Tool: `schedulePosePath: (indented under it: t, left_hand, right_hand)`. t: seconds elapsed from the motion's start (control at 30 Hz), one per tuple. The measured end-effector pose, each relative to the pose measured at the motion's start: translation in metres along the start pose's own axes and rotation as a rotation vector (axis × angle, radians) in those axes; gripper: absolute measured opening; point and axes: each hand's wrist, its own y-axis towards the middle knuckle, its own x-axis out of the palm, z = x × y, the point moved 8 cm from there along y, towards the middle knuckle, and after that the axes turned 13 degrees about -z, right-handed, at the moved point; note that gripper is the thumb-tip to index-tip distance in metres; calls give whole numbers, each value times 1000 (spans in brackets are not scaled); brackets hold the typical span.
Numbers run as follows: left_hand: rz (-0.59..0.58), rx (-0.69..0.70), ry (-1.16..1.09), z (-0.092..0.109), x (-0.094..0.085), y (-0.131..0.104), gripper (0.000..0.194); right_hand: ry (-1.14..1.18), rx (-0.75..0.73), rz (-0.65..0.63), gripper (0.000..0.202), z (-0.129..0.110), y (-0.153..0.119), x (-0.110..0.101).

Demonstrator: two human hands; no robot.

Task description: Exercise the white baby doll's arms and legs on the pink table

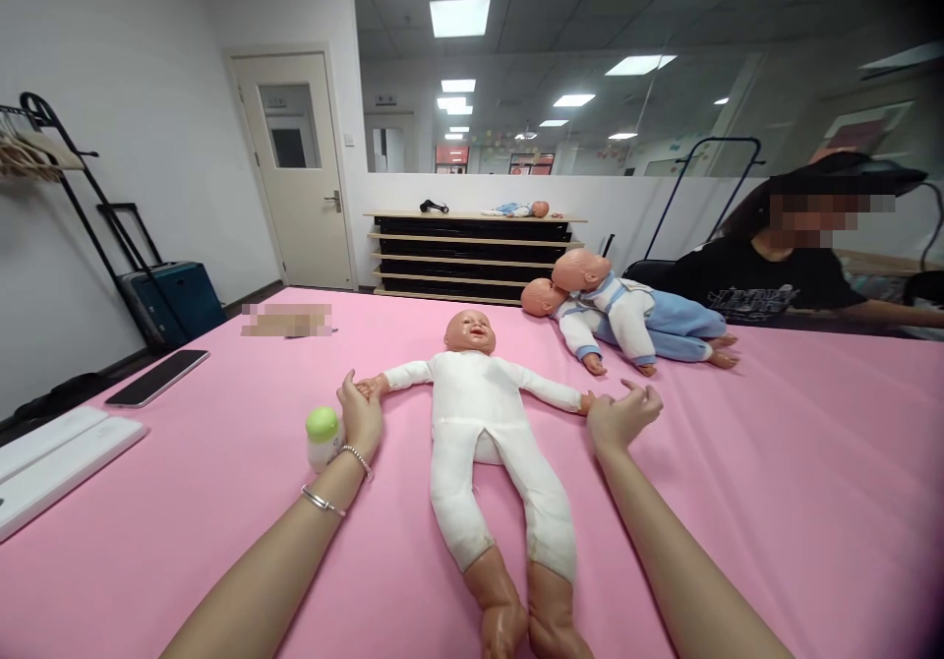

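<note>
A baby doll (478, 393) lies on its back on the pink-covered table (295, 580), head away from me and legs towards me. Its cloth body is white; its head, hands and lower legs are bare plastic. Both its arms are stretched out sideways. My left hand (361, 413) is closed on the doll's hand at the left, with two bracelets on my wrist and forearm. On the other side, my right hand (620, 417) grips the doll's other hand, its fingers curled and partly hidden. Beside my left wrist stands a white bottle with a green cap (323, 437).
Two dressed dolls (626, 310) lie together at the back right. A person in a black shirt (767, 266) sits beyond them. A phone-like black slab (158, 378) and white flat boxes (66, 462) lie at the left. Behind the table are a shelf unit (472, 256) and a suitcase (173, 300).
</note>
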Motion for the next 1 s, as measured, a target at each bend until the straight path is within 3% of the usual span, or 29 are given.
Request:
schedulePosePath:
  t: [0.07, 0.1, 0.17, 0.27, 0.37, 0.43, 0.53, 0.73, 0.9, 1.0]
  left_hand:
    - [20, 47, -203, -1, -1, 2, 61]
    - [15, 44, -298, -3, 0, 3, 63]
    - [-21, 21, -474, -8, 5, 7, 59]
    - [-80, 55, -591, -8, 10, 11, 41]
    - [-127, 137, -543, -4, 13, 13, 38]
    - [-154, 163, -512, -3, 16, 14, 40]
    - [-156, 90, -470, -9, 19, 19, 40]
    - [-197, -121, -578, -27, 30, 24, 51]
    - [-221, -86, -517, -24, 35, 24, 49]
    - [-219, -45, -435, -20, 32, 24, 45]
  right_hand:
    - [36, -167, -19, 38, -50, -5, 11]
    - [80, -266, -120, 36, -81, -10, 25]
    - [186, -459, -412, 34, -150, -29, 65]
    - [252, -707, -932, 35, -245, -88, 134]
    - [228, -754, -1217, 41, -289, -145, 191]
    - [183, -731, -1382, 43, -293, -175, 222]
    - [133, -700, -1424, 36, -281, -193, 247]
    - [177, -599, -1426, 29, -264, -194, 258]
    - [339, -399, -1286, 22, -260, -185, 257]
    - [419, -249, -1293, 25, -250, -186, 260]
